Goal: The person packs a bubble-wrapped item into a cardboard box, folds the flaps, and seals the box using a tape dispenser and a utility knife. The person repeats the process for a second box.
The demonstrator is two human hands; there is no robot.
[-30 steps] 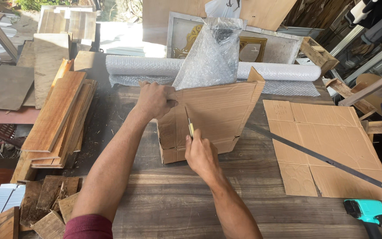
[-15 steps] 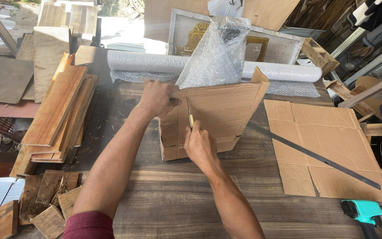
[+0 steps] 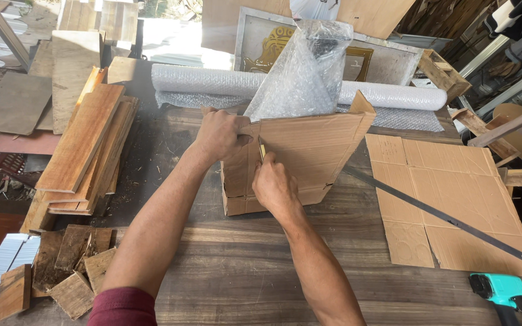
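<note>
Brown cardboard piece, corrugated, matte, creased into panels, stands tilted on the wooden table; its lower edge rests near table centre, its top leans toward the bubble wrap roll. A crumpled clear bubble wrap sheet rises cone-like just behind the cardboard's top edge.

Left hand reaches in from lower left, forearm straight, fingers curled shut, pinching the cardboard's upper left edge. Right hand sits just below and right of it, knuckles up, fingers closed around a thin yellowish cutter whose tip sticks up against the cardboard face along a vertical crease. The hands are near each other but apart. Maroon sleeve at bottom edge.

Table is dark planks, grainy, dusty. The bubble wrap roll is long, white, cylindrical, lying across the far side. Behind it a flat framed panel with a gold shape, pale rim. Right of the work, a flat cardboard sheet, scored into rectangles, lies on the table with a long thin dark metal ruler lying diagonally across it. Teal tool at bottom right corner, partly cut off. Left side: stack of reddish-brown wooden boards, smooth, long, layered; small rough wood blocks in front of it.
</note>
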